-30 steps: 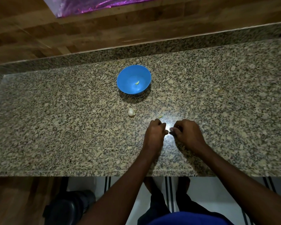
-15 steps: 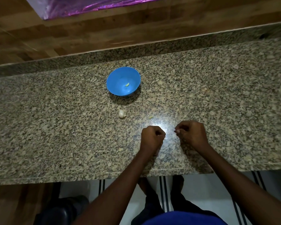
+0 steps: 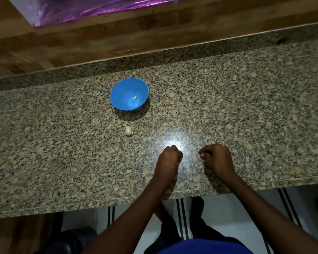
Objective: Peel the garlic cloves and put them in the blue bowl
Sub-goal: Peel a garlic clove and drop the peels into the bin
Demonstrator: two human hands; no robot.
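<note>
Head view: a granite counter (image 3: 246, 110) is seen from above, with the blue bowl (image 3: 126, 104) standing left of centre in the upper half of the frame and one pale peeled clove (image 3: 134, 97) lying inside it. Just below the bowl, apart from it, a white unpeeled garlic piece (image 3: 128, 130) rests on the stone, and a small scrap of skin (image 3: 161, 133) lies to its right. Lower centre, the left hand (image 3: 170, 158) is curled into a fist and the right hand (image 3: 216, 158) is curled with its fingertips (image 3: 202, 154) pinched together; whether a clove or a shred of peel is held in either cannot be told. If a clove is enclosed, it could be squeezed out of slick fingers and lost over the near counter edge, which lies close below the wrists. A peel fragment stuck to the fingers could also be carried into the bowl, and pale bits could be overlooked against the speckled stone.
</note>
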